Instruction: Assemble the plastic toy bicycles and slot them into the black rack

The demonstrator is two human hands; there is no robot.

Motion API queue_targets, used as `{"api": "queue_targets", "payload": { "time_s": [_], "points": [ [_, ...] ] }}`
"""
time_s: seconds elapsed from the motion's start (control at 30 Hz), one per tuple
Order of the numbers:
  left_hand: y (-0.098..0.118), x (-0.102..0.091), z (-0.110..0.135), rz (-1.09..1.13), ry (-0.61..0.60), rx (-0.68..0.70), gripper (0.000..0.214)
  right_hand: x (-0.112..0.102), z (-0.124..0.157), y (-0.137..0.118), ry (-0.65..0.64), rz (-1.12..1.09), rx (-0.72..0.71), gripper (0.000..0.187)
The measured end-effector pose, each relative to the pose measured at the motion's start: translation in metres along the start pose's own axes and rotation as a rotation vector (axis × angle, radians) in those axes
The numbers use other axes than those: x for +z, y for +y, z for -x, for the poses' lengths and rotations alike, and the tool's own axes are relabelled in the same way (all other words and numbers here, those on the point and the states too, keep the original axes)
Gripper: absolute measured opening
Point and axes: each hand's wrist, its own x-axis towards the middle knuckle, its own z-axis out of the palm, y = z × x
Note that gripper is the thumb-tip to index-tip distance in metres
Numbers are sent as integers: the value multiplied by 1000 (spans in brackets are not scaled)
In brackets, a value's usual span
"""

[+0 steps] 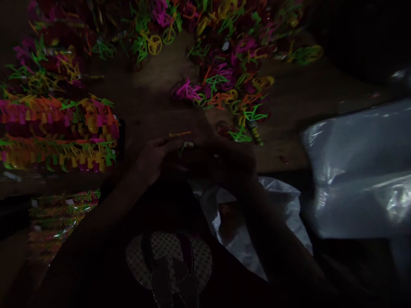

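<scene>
The picture is very dark. My left hand (153,157) is at the table's near edge, its fingers bent together and pointing right. A small pale and greenish piece (188,145) shows at its fingertips; its kind is unclear. Facing it, my right hand (236,158) is curled closed in deep shadow, and what its fingers hold is hidden. Just beyond the left fingertips lies a thin orange plastic piece (180,134). Close past my right hand is a bright green plastic toy piece (240,135).
Piles of neon plastic toy pieces (221,77), some like small bicycles with wheels, spread over the wooden table (154,90). Neat rows of similar pieces (58,128) are at left. Clear plastic sheeting (362,171) lies right. An open plastic bag (279,196) is below my right forearm.
</scene>
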Motion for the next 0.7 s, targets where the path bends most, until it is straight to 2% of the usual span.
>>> {"api": "queue_targets", "payload": {
  "time_s": [0.1, 0.2, 0.33, 0.43, 0.57, 0.7],
  "points": [
    [-3, 4, 0, -28, 46, 23, 7, -4, -1, -3, -55, -25, -57, 11],
    [-9, 9, -1, -54, 124, 66, 6, -7, 1, -5, -108, -40, -28, 11],
    [-12, 14, 1, -100, 189, 144, 9, 0, 8, 5, -18, 77, 1, 20],
    [-8, 14, 8, -195, 166, 238, 12, 9, 11, 16, 11, 239, -47, 27],
    [-3, 10, 17, -295, 97, 219, 17, 16, 9, 18, 50, 465, -82, 30],
    [-4, 1, 25, -405, 96, 283, 35, 25, 11, 10, 97, 448, -77, 29]
  ]
}}
